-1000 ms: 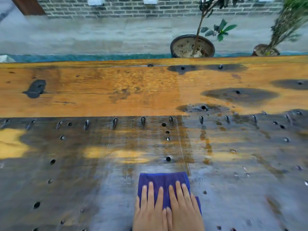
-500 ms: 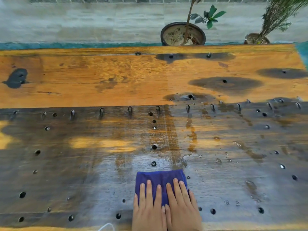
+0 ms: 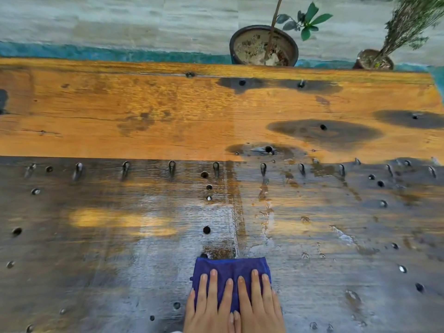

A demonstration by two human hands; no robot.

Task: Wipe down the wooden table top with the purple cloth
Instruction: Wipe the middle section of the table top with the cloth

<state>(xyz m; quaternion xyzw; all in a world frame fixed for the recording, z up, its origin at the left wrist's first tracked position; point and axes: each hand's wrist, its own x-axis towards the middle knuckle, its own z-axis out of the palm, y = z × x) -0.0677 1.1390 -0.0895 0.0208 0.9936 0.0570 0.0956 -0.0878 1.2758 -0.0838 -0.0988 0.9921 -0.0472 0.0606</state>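
Observation:
The folded purple cloth [image 3: 230,266] lies flat on the wooden table top [image 3: 120,116], close to its near edge and a little right of centre. My left hand [image 3: 208,306] and my right hand [image 3: 258,305] press down on it side by side, fingers straight and pointing away from me. Only the cloth's far strip and a sliver between the hands show. The near half of the table is dark and wet, with shiny streaks just beyond the cloth. Its far half is dry orange wood with dark stains.
Small round holes and a row of slots [image 3: 171,167] dot the dark half of the table. Beyond the far edge stand a dark plant pot [image 3: 263,45] and a second potted plant [image 3: 374,60] on paved ground. The table's right end [image 3: 434,92] is in view.
Both hands have stayed flat on the cloth and slid it slightly back toward the near edge. The view has tilted down and shifted, so the pots sit higher in the picture.

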